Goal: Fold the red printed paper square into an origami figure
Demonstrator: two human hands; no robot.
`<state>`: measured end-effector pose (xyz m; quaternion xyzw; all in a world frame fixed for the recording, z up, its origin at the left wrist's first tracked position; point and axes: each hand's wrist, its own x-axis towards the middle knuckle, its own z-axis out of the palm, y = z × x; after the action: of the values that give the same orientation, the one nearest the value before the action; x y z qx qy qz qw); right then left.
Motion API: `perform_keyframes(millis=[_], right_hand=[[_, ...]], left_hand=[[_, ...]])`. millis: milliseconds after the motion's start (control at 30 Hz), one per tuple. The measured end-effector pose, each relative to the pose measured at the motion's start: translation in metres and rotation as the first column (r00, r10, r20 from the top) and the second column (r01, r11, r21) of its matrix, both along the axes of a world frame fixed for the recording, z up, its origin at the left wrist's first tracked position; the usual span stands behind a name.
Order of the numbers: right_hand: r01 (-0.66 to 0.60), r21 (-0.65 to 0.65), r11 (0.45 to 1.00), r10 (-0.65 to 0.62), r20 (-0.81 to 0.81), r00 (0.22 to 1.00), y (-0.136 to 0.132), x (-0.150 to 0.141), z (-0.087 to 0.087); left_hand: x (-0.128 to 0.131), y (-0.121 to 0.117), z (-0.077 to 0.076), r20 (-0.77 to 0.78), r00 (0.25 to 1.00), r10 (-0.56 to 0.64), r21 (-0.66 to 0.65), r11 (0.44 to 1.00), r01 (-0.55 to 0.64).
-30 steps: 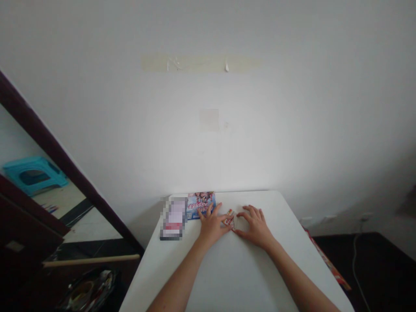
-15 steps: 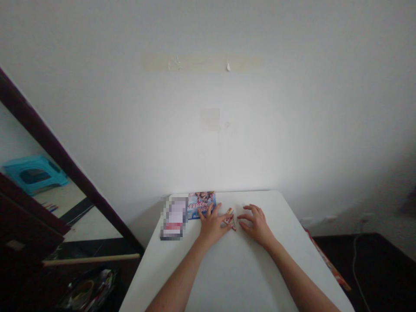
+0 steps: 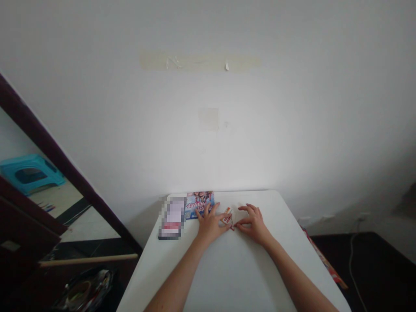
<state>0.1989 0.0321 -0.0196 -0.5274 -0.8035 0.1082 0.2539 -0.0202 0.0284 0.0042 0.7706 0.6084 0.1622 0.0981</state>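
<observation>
A small folded piece of printed paper [image 3: 228, 219], white with red and orange, lies on the white table between my hands. My left hand [image 3: 209, 226] holds it down, thumb and forefinger pressing on its left part while the other fingers spread out. Those other fingertips rest by a blue and pink printed leaflet [image 3: 199, 204]. My right hand [image 3: 255, 225] pinches the paper's right edge near the lower corner with thumb and forefinger, its remaining fingers raised and curved. Exactly how the folds lie is too small to make out.
A phone [image 3: 172, 216], pixelated, lies on the table [image 3: 224, 277] at the left beside the leaflet. The wall [image 3: 208, 160] rises right behind the table. At the far left, a mirror-like panel shows a blue stool [image 3: 32, 173]. A cable [image 3: 352, 255] hangs at the right.
My right hand has moved left, its thumb and forefinger closing on the paper's right edge. The left hand stays on the paper. The whole view has shifted slightly.
</observation>
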Motion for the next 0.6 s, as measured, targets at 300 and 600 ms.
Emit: perform_keyframes(millis=[300,600], right_hand=[[0.168,0.033,0.985,-0.167,-0.024,0.986,0.006,-0.008,-0.006],[0.321,0.088,0.943,-0.320,-0.029,0.947,0.007,-0.016,-0.006]], left_hand=[[-0.002,0.003,-0.001,-0.012,1.000,-0.028,-0.015,0.999,0.028],[-0.002,0.005,-0.002,-0.023,0.999,-0.034,-0.001,0.999,0.034]])
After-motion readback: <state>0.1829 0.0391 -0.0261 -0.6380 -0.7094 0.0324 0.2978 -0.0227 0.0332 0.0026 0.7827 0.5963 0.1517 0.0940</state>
